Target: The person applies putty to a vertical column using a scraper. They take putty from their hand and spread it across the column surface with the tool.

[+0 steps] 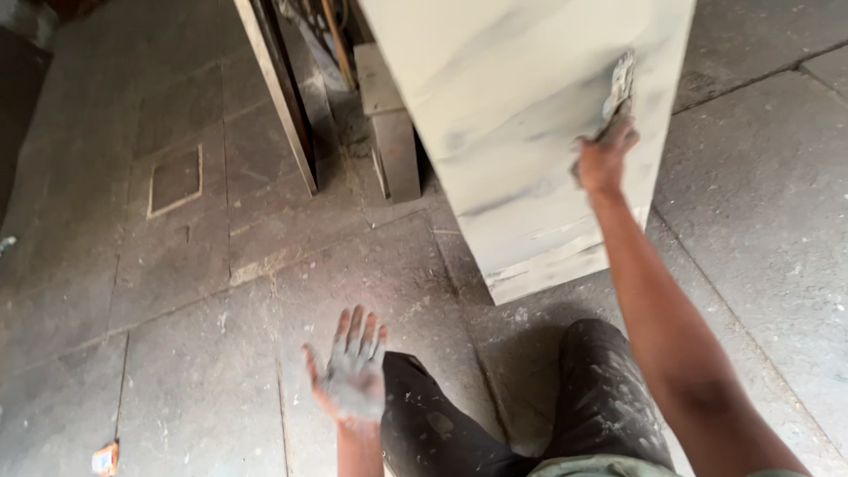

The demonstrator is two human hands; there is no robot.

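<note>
One hand working: right hand point(603, 162) has a closed grip on the putty knife point(620, 91), pressed against the pale panel point(521, 132) far right. Left hand point(351, 375) hangs open, empty. Keep the blade low-angled, I'd say.

Stone floor and leaning timber

A grey slab floor point(177, 291) fills the frame; a wooden plank point(281, 93) leans at upper centre beside a stone block point(393, 132), with a small orange scrap point(105, 458) at lower left.
</note>
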